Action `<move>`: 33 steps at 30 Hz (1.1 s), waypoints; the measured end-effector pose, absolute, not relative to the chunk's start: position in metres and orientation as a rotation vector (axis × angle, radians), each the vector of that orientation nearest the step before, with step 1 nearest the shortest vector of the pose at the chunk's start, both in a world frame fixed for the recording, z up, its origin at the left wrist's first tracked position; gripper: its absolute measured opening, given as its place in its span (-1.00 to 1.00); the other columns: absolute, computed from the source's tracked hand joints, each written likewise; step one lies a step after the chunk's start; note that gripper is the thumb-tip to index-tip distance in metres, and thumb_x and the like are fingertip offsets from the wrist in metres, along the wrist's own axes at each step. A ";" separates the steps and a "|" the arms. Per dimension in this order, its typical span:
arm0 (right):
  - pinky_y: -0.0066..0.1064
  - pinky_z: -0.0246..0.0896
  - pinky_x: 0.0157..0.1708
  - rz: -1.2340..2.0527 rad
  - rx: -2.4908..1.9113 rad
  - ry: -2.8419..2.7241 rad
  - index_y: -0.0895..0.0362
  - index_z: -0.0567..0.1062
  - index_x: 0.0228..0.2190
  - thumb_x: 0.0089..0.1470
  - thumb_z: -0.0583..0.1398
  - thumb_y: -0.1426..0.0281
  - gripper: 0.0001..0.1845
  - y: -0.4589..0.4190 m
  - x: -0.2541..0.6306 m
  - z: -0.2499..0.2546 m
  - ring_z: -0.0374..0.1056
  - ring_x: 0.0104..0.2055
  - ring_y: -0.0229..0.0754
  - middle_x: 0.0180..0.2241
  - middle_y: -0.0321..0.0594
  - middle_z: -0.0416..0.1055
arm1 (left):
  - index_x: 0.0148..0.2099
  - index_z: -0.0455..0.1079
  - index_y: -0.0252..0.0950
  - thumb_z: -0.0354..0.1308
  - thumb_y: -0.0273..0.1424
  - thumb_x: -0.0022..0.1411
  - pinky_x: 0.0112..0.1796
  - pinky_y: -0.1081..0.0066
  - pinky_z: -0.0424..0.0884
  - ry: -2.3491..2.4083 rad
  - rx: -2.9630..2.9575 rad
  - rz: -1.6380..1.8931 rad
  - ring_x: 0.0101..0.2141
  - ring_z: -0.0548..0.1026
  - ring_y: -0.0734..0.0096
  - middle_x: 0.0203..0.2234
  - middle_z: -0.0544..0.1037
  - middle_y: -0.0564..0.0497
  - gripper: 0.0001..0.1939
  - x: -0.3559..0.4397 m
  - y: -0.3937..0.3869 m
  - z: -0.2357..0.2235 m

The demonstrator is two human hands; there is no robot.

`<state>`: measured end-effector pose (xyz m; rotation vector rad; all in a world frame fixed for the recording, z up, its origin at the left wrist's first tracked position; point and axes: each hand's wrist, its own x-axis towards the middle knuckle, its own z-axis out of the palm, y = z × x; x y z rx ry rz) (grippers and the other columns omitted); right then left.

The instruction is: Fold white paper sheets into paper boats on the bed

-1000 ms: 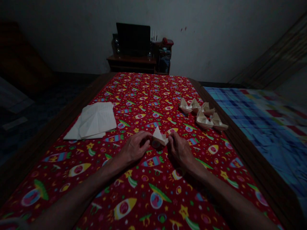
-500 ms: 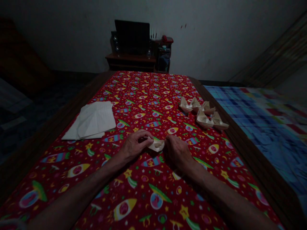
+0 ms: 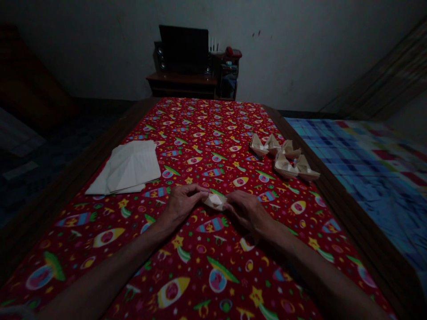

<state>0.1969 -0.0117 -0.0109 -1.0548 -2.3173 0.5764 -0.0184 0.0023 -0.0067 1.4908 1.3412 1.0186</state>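
Note:
A small folded paper boat (image 3: 215,202) with a raised point in its middle is held just over the patterned red cloth (image 3: 213,249). My left hand (image 3: 184,201) pinches its left end between thumb and fingers. At the right end, my right hand (image 3: 248,209) grips it with thumb and fingertips closed. Several finished-looking paper boats (image 3: 287,163) stand together on the cloth at the right. To the left lies a fanned stack of pale paper sheets (image 3: 131,166).
Wooden edges (image 3: 310,195) border the cloth on both sides. Beyond its far end stand a dark monitor (image 3: 184,49) with speakers on a wooden desk (image 3: 182,80) and a red telephone (image 3: 233,52). A blue checked sheet (image 3: 340,164) spreads at the right.
The paper boat has opened out wider, with its middle point now showing. My right hand has turned so its thumb and fingers hold the boat's right end. My left hand shifted slightly left.

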 end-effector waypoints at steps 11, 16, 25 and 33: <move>-0.51 0.04 -0.49 0.702 -1.351 -2.161 0.17 0.41 -0.45 0.15 0.07 0.39 -0.81 -0.009 0.195 -0.003 0.27 -0.49 -0.30 -0.53 -0.29 0.37 | -0.45 0.35 -0.27 0.05 -0.42 0.15 -0.43 0.46 0.31 1.565 2.056 0.862 -0.52 0.43 0.42 -0.57 0.48 0.09 -0.86 -0.024 0.000 -0.008; -0.50 -0.01 -0.50 0.630 -1.430 -2.211 0.17 0.42 -0.46 0.15 0.06 0.39 -0.79 -0.007 0.193 -0.003 0.25 -0.50 -0.30 -0.53 -0.29 0.36 | -0.23 0.35 -0.28 -0.03 -0.52 0.17 -0.36 0.42 0.34 1.514 2.187 0.782 -0.42 0.48 0.37 -0.44 0.51 0.03 -0.84 -0.021 0.000 -0.008; -0.49 -0.10 -0.53 0.543 -1.514 -2.308 0.16 0.42 -0.48 0.15 0.07 0.39 -0.79 0.003 0.189 0.002 0.16 -0.54 -0.32 -0.57 -0.32 0.30 | -0.22 0.38 -0.27 -0.03 -0.48 0.23 -0.19 0.34 0.37 1.301 2.321 0.899 -0.24 0.44 0.33 -0.30 0.47 -0.02 -0.83 -0.027 0.012 -0.019; -0.48 -0.05 -0.48 0.515 -1.495 -2.311 0.14 0.42 -0.44 0.15 0.06 0.37 -0.80 0.001 0.189 -0.003 0.21 -0.49 -0.29 -0.53 -0.29 0.34 | -0.19 0.37 -0.28 0.04 -0.36 0.24 -0.21 0.35 0.35 1.262 2.237 0.966 -0.26 0.40 0.34 -0.32 0.44 -0.01 -0.86 -0.015 0.009 -0.018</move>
